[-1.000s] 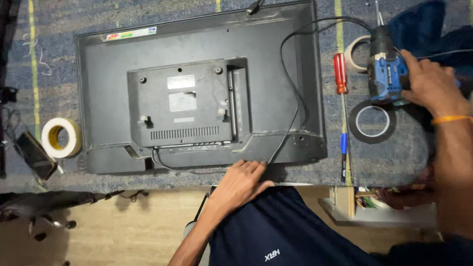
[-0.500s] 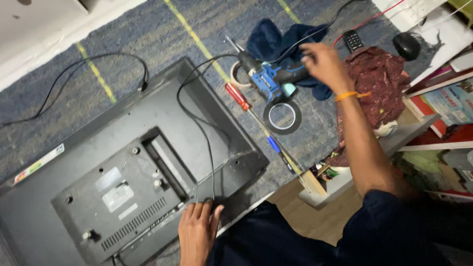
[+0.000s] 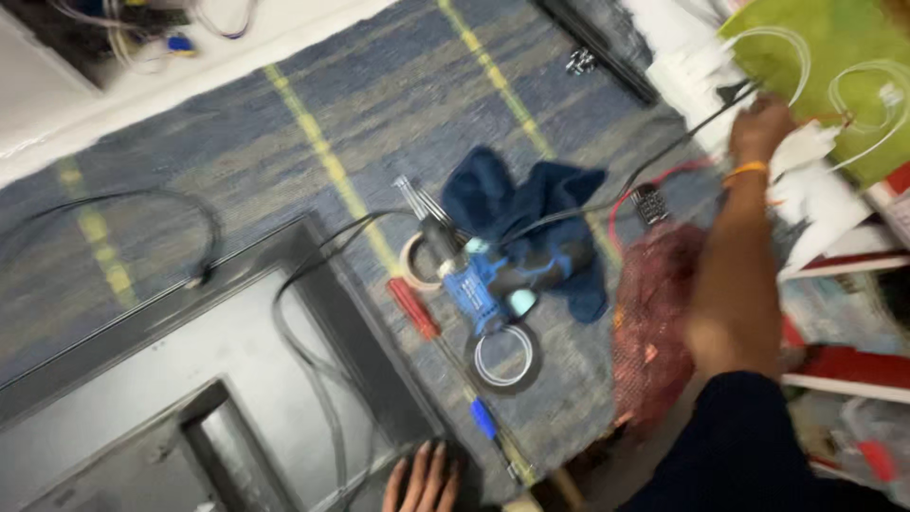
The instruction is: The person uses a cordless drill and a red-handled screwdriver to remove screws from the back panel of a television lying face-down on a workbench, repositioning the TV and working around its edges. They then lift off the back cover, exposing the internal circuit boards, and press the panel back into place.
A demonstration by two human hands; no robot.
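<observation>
A blue-grey carpet with yellow stripes [image 3: 313, 142] covers our worktop. The television [image 3: 142, 379] lies face down at lower left, largest thing here, and we place the rest from it. Our left hand [image 3: 422, 479] rests flat, fingers spread, at its lower right corner. Right of the television lies the blue cordless drill [image 3: 493, 280], on a dark blue cloth [image 3: 531, 204], with a black tape roll [image 3: 504, 357] and red-handled screwdriver [image 3: 414, 308] just beside. Far right, our right hand [image 3: 758, 128] reaches white papers [image 3: 806, 190]; its grip we cannot tell.
</observation>
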